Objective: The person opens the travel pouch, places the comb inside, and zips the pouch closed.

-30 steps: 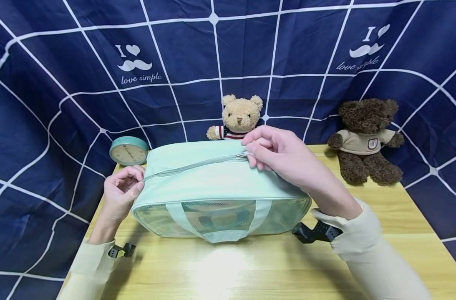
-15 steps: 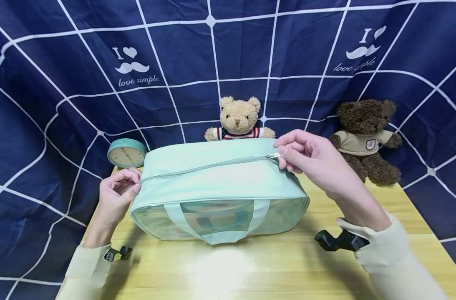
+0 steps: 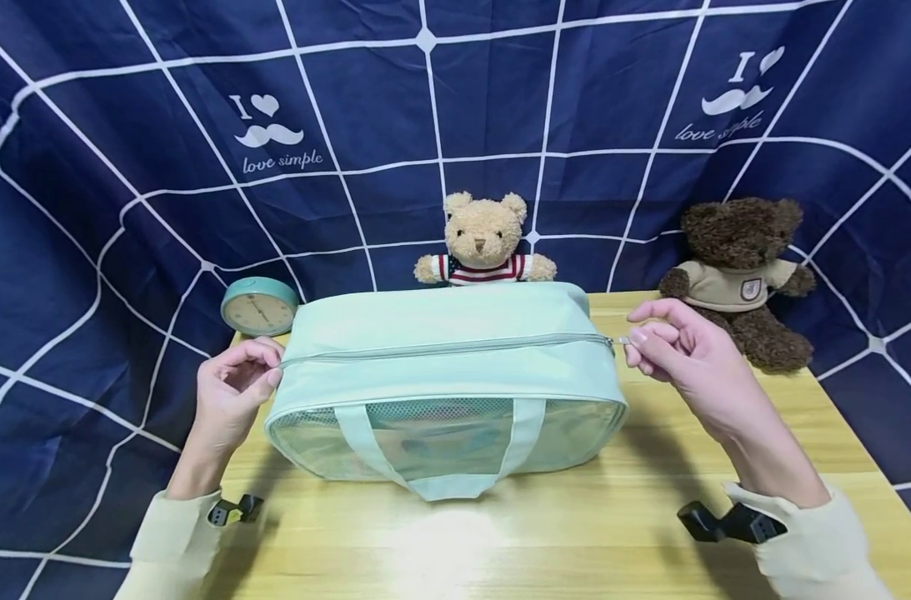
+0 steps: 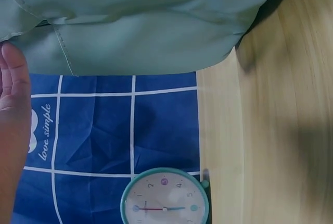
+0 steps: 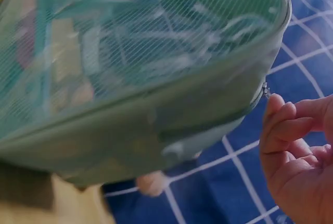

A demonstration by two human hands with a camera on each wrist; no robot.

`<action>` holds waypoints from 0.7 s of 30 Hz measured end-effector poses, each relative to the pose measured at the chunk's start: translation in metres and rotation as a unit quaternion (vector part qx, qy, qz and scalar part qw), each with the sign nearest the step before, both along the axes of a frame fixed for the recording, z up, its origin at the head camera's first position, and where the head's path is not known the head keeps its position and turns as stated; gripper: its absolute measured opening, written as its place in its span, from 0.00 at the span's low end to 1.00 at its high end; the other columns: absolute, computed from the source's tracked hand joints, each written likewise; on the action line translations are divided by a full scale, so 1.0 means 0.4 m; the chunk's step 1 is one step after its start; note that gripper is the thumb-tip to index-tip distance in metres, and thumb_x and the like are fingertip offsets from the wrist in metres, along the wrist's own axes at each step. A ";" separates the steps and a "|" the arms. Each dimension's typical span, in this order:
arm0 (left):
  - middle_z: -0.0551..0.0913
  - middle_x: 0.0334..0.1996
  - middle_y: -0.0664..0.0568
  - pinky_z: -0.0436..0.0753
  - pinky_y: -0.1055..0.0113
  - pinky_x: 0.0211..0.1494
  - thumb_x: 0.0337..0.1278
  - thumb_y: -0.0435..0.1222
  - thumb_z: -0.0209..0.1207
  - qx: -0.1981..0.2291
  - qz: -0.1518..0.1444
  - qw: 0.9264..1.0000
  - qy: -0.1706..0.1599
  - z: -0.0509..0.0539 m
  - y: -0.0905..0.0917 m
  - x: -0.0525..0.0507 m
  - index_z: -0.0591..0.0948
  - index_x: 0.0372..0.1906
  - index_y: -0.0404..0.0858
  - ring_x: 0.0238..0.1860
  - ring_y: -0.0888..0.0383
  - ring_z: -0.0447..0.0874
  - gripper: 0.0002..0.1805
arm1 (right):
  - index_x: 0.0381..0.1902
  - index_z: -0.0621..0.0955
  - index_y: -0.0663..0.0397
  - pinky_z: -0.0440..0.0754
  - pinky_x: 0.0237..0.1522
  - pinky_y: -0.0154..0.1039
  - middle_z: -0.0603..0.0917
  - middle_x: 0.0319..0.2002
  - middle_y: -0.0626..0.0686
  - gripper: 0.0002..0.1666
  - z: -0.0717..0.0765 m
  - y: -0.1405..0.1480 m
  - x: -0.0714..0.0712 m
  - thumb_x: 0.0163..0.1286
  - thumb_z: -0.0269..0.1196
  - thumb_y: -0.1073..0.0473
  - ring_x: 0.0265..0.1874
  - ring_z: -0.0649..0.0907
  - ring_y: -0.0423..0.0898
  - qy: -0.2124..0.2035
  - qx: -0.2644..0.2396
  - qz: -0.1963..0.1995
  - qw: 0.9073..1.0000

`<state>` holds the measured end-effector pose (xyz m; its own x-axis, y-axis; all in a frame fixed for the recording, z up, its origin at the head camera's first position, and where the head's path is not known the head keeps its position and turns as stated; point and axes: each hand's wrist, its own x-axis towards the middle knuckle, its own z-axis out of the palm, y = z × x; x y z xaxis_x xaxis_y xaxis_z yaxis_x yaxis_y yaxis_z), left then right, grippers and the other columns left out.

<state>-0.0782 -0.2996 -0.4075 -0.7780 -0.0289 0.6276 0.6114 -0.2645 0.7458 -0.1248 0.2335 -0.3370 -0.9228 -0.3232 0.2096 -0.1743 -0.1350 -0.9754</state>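
Note:
A mint-green bag with a see-through mesh front and a strap handle stands on the wooden table. Its zipper runs closed along the top. At the right end my right hand pinches the zipper pull between thumb and fingers; the right wrist view shows the curled fingers at the pull. My left hand pinches the bag's left end by the zipper's start. In the left wrist view only part of that hand shows. Blurred items lie behind the mesh.
A green-rimmed round clock stands behind the left hand. A tan teddy bear sits behind the bag, and a dark brown teddy bear sits at the right rear. Blue gridded cloth surrounds the wooden table.
My right hand has drawn the zipper pull rightward from right of the top's middle to the bag's right end, closing the zipper. My left hand has kept its hold on the left end.

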 end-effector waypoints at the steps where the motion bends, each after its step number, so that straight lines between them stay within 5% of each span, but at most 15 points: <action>1: 0.83 0.39 0.40 0.82 0.68 0.48 0.52 0.07 0.51 0.001 0.001 1.000 0.000 0.000 0.000 0.000 0.80 0.36 0.17 0.41 0.51 0.81 0.12 | 0.56 0.78 0.61 0.82 0.34 0.29 0.87 0.33 0.51 0.11 -0.013 0.008 0.000 0.83 0.55 0.75 0.31 0.82 0.38 -0.006 -0.010 0.002 1.000; 14: 0.85 0.40 0.41 0.83 0.68 0.50 0.52 0.07 0.49 0.001 0.026 0.999 -0.023 -0.002 -0.006 0.019 0.83 0.37 0.21 0.45 0.51 0.83 0.16 | 0.52 0.79 0.56 0.76 0.27 0.24 0.85 0.32 0.46 0.10 -0.194 0.026 0.025 0.85 0.54 0.74 0.28 0.80 0.33 -0.067 -0.030 -0.006 0.997; 21: 0.86 0.42 0.42 0.83 0.67 0.52 0.53 0.05 0.50 -0.023 0.035 0.999 -0.016 -0.001 -0.004 0.029 0.82 0.39 0.20 0.45 0.52 0.84 0.17 | 0.51 0.79 0.57 0.74 0.26 0.25 0.82 0.29 0.45 0.10 -0.230 0.027 0.032 0.85 0.54 0.73 0.26 0.78 0.34 -0.089 -0.046 -0.018 0.995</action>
<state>-0.0666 -0.3011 -0.4079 -0.7953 -0.0557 0.6037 0.6023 -0.1868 0.7761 -0.1122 0.2444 -0.4289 -0.9584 -0.2770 0.0685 -0.0058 -0.2213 -0.9752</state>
